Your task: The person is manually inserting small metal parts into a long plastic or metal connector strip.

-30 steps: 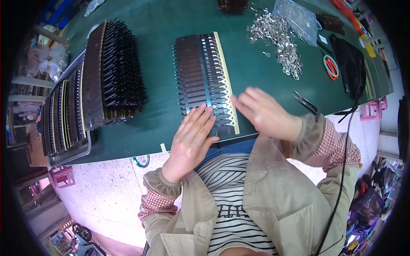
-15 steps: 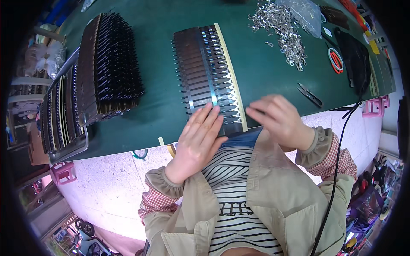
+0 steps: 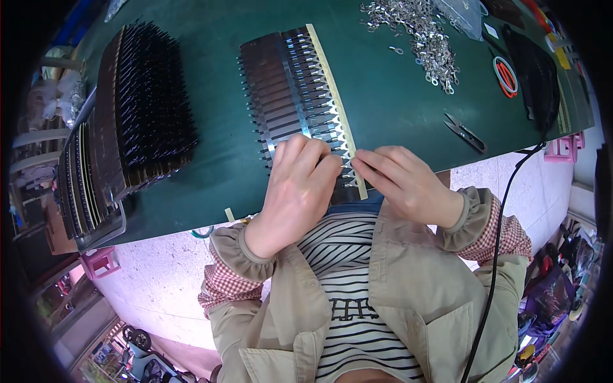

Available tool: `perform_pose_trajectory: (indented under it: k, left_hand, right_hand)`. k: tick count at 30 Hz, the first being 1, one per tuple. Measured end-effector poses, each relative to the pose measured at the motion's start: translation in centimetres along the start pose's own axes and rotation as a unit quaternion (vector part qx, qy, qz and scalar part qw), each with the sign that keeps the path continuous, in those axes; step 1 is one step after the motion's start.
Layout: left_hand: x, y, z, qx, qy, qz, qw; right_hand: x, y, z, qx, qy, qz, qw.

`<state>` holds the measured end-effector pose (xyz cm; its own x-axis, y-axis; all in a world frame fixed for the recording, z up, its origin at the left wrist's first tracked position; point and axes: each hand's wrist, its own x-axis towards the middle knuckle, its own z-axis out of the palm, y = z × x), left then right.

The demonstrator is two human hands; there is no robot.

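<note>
A long dark brown board [image 3: 265, 73] lies on the green table in front of me, with many short black leads along it. Metal ring terminals [image 3: 334, 110] line its right side beside a pale yellow strip [image 3: 325, 73]. My left hand [image 3: 295, 191] rests over the near part of the board, its fingers bent and drawn together on the leads; its fingertips are partly hidden. The closed fingertips of my right hand [image 3: 408, 185] touch the strip's right edge near the terminals. Whatever lies between the fingers of either hand is too small to make out.
At left stands a thick stack of similar boards [image 3: 108, 121] bristling with black leads, beside a rack of more boards [image 3: 83, 185]. Loose ring terminals [image 3: 434, 57] lie heaped at the far right by a clear bag [image 3: 465, 18]. Thread snips [image 3: 466, 133] and orange-handled scissors [image 3: 504, 78] lie nearer the right edge.
My left hand has gone from lying flat to bent fingers on the leads. My right hand has come left onto the strip's edge. The whole view has shifted slightly.
</note>
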<state>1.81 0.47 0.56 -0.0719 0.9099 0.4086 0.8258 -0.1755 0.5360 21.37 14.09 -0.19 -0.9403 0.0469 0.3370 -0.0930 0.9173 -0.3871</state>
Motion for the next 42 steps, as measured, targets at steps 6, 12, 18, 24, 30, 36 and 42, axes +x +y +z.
perform_pose_trajectory:
  k: [6, 12, 18, 24, 30, 36, 42]
  left_hand:
    - [0.4, -0.7, 0.5, -0.04, -0.032, -0.005, 0.999]
    - [0.6, -0.7, 0.6, -0.052, -0.036, -0.008, 0.998]
    - [0.1, -0.5, 0.9, -0.072, -0.005, -0.005, 0.997]
    - [0.4, -0.8, 0.3, -0.098, 0.009, -0.016, 0.995]
    - [-2.1, -0.7, -1.3, -0.1, 0.032, -0.066, 0.992]
    - [-5.0, 0.9, -0.8, -0.028, 0.034, -0.014, 0.999]
    - [-5.8, 0.2, -0.6, 0.007, 0.004, 0.012, 1.0]
  right_hand:
    - [0.4, 0.0, -0.4, 0.014, -0.035, -0.001, 0.999]
    - [0.9, -0.3, -0.7, 0.002, -0.047, -0.013, 0.999]
    - [0.9, -0.3, -1.0, -0.034, -0.047, -0.02, 0.998]
    - [0.4, -1.0, 0.1, -0.069, -0.016, -0.012, 0.997]
    - [1.2, 1.2, -1.7, 0.035, -0.057, 0.023, 0.997]
    - [1.6, 0.2, -0.5, -0.082, -0.013, -0.012, 0.996]
    - [5.2, 4.5, -3.4, 0.062, -0.057, 0.013, 0.996]
